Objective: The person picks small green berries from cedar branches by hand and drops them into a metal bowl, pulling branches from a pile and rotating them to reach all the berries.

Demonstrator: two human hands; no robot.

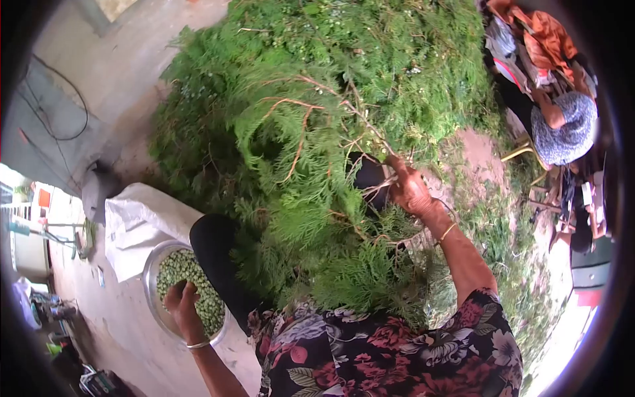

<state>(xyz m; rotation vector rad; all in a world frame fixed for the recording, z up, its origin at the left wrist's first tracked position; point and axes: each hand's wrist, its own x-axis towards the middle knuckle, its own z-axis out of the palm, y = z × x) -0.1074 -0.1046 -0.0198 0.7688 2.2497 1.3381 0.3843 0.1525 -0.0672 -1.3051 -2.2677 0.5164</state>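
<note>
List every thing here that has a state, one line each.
right hand, closed on the stem of the cypress branch.
cypress branch, held up, foliage hanging down.
left hand, fingers curled, resting on the green seed cones.
metal bowl, nearly full of green seed cones.
white sack, crumpled beside the bowl.
branch pile, heaped up.

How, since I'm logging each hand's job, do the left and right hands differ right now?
The left hand rests low in the metal bowl, on the green seeds; the right hand reaches up into the evergreen branches. The right hand's grip is shut on a branch stem; whether the left hand holds any seeds I cannot tell. Both wrists wear a thin bangle.
</note>
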